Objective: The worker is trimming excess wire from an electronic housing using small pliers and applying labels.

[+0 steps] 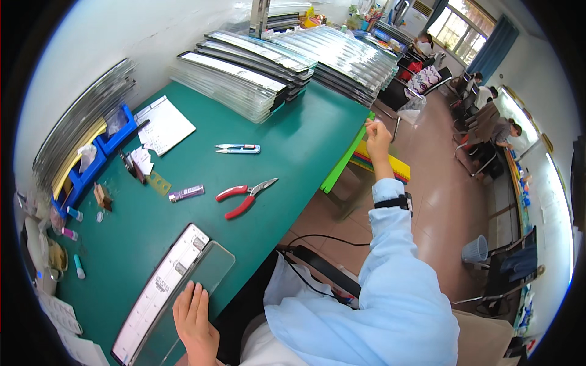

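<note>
A clear plastic case point(213, 262) lies at the front of the green table, alongside a long, black-edged white panel point(160, 287). My left hand point(196, 320) rests on the case with its fingers stretched out flat. My right arm reaches far forward past the table's right edge. There my right hand point(379, 139) is closed, its fingertips beside a bright green strip point(345, 161) along that edge; what they hold, if anything, is too small to make out. Red-handled pliers point(247, 197), a purple lighter point(187, 193) and small blue thread snips point(238, 149) lie beyond the panel.
Stacks of clear and black cases point(244, 70) line the table's point(274, 131) far side. Blue bins point(119, 137), a paper pad point(163, 125) and small bottles point(79, 267) sit at left. Yellow items point(397, 169) show beneath the right edge. People work at a lit bench point(519, 165) farther right.
</note>
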Motion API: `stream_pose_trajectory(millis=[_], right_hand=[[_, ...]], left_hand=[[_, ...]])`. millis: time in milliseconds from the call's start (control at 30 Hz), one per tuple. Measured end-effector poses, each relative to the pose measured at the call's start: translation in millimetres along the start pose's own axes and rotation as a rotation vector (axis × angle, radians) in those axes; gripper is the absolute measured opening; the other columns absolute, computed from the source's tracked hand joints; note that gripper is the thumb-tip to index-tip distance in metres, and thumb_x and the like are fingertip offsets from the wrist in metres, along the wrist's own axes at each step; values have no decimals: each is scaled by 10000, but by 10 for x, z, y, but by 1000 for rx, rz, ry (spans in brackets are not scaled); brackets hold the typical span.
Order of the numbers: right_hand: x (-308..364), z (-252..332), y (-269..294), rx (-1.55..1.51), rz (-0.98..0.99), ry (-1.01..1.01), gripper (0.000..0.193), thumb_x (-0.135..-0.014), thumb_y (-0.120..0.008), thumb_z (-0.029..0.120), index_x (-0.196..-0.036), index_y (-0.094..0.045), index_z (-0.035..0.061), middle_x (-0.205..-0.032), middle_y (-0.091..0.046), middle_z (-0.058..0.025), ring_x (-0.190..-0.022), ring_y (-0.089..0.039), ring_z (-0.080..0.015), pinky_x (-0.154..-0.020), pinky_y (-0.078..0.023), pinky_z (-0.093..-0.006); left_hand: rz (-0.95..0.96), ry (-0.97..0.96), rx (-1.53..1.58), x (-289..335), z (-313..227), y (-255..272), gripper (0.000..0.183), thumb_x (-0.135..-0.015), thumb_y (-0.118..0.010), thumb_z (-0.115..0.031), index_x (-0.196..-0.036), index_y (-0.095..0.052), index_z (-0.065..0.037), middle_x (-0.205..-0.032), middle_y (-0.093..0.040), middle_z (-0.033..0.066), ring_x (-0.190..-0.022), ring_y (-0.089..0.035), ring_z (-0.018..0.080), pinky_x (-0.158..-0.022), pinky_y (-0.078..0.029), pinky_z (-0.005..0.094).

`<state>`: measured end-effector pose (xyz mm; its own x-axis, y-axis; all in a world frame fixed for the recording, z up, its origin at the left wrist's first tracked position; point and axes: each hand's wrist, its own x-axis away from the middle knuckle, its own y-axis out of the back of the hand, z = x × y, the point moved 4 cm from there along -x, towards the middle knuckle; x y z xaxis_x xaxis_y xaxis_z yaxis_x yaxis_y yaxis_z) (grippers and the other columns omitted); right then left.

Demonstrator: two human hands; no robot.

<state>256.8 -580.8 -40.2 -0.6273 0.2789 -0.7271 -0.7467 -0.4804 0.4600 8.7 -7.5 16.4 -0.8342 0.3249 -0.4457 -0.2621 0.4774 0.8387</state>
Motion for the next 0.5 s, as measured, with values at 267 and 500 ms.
stream_pose_trajectory(millis=[267,500], right_hand=[[89,2495,916,-451,562,39,137,-840,-723,145,-868,-622,56,-1401,-504,-169,-1336,-438,-263,-1123,-268,-448],[-42,4160,1379,-1330,313,327,103,-884,-621,74,-829,-534,71,-1496,-288,-356,-1472,-148,-447,-1160,-93,-573]], left_hand=[[-201,121,232,179,47,136,268,-843,-571,99,-1096,-637,41,-1174,-666,202,-1202,-581,373,-1024,-429,461],[-58,77,800,-70,-264,205,403,-867,-508,84,-1265,-563,59,-1333,-574,215,-1310,-486,389,-1091,-353,433]])
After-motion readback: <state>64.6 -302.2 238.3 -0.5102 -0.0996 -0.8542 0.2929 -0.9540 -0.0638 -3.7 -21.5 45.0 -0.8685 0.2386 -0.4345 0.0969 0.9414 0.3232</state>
